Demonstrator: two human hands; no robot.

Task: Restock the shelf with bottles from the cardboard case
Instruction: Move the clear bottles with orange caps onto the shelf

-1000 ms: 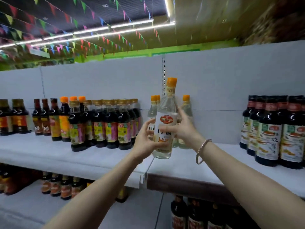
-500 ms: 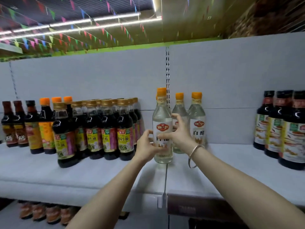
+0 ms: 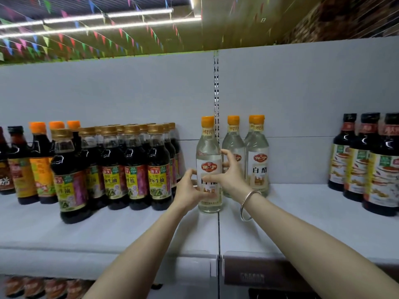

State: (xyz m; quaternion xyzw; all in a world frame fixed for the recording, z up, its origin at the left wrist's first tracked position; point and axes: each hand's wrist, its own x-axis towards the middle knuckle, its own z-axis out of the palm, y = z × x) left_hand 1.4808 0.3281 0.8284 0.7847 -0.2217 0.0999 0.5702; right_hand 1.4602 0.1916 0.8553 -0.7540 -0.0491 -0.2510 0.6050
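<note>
A clear vinegar bottle (image 3: pixel 208 147) with an orange cap and a white label stands upright on the white shelf (image 3: pixel 302 225), over the seam between two shelf boards. My left hand (image 3: pixel 188 187) curls against its lower left side. My right hand (image 3: pixel 227 172) wraps its right side, thumb across the label, a metal bangle on that wrist. Just behind and to the right stand two matching clear bottles (image 3: pixel 258 147). The cardboard case is out of view.
A block of several dark soy sauce bottles (image 3: pixel 133 167) stands close on the left, with orange-capped ones further left. Three dark bottles (image 3: pixel 367 167) stand at the far right. Bare shelf lies between the clear bottles and that group. More bottles (image 3: pixel 34 287) sit on the lower shelf.
The clear bottle came down from mid-air and now stands on the shelf in front of the other clear ones. Both hands stayed on it. The view moved closer.
</note>
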